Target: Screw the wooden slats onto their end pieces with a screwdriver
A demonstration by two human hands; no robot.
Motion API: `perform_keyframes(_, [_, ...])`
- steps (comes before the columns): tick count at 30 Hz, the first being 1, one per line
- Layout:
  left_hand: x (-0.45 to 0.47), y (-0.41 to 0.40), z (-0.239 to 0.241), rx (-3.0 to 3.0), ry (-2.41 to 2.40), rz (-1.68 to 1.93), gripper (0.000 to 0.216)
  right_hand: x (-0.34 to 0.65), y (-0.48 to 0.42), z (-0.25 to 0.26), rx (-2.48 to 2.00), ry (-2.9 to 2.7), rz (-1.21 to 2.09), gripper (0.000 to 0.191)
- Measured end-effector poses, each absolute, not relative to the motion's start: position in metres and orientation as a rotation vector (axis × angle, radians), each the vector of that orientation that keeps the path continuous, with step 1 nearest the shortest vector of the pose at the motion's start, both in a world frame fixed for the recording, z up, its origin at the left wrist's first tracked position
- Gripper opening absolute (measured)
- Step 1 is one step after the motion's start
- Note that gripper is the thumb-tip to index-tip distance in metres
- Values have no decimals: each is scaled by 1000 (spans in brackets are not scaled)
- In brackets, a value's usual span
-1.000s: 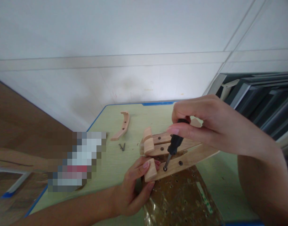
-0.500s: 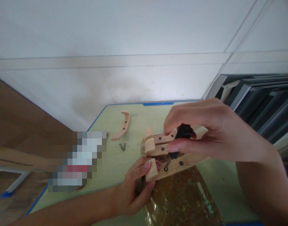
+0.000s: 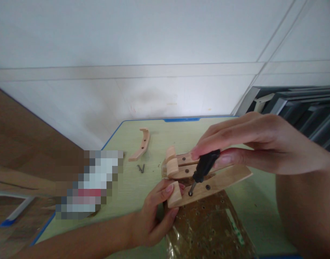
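Note:
My right hand [image 3: 251, 144] pinches a small black-handled screwdriver [image 3: 204, 167]. Its tip stands in a screw hole of a light wooden assembly [image 3: 221, 181] made of flat slats with rounded end blocks. My left hand [image 3: 154, 216] grips the near end block of that assembly from below and holds it against the table. Two further slats of the assembly lie behind the screwdriver, each with dark screw heads.
A clear plastic bag of small dark screws [image 3: 208, 230] lies under the assembly on the pale green table [image 3: 127, 187]. A curved wooden piece [image 3: 141, 144] and two loose screws [image 3: 140, 168] rest farther back left. Dark stacked frames [image 3: 302, 104] lean at the right by the white wall.
My right hand's fingers have shifted round the screwdriver handle, stretching out from a curled grip, as in a turn. The tip stays in the same hole. My left hand has not moved.

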State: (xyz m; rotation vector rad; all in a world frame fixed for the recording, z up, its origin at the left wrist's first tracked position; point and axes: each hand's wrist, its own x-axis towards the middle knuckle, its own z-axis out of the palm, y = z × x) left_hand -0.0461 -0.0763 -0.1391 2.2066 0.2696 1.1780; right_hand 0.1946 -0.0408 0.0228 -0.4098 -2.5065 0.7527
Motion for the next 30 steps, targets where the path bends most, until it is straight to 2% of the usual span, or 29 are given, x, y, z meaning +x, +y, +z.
perform_keyframes(15, [-43, -77, -138, 2228, 263, 1191, 73, 196, -37, 19, -693, -2441, 715, 27])
perform_keyframes(23, [-46, -85, -136, 2209, 242, 1238, 70, 191, -42, 19, -650, -2449, 561, 15])
perform_keyframes(30, [-54, -94, -133, 2225, 278, 1262, 68, 180, -47, 11, -780, -2275, 797, 12])
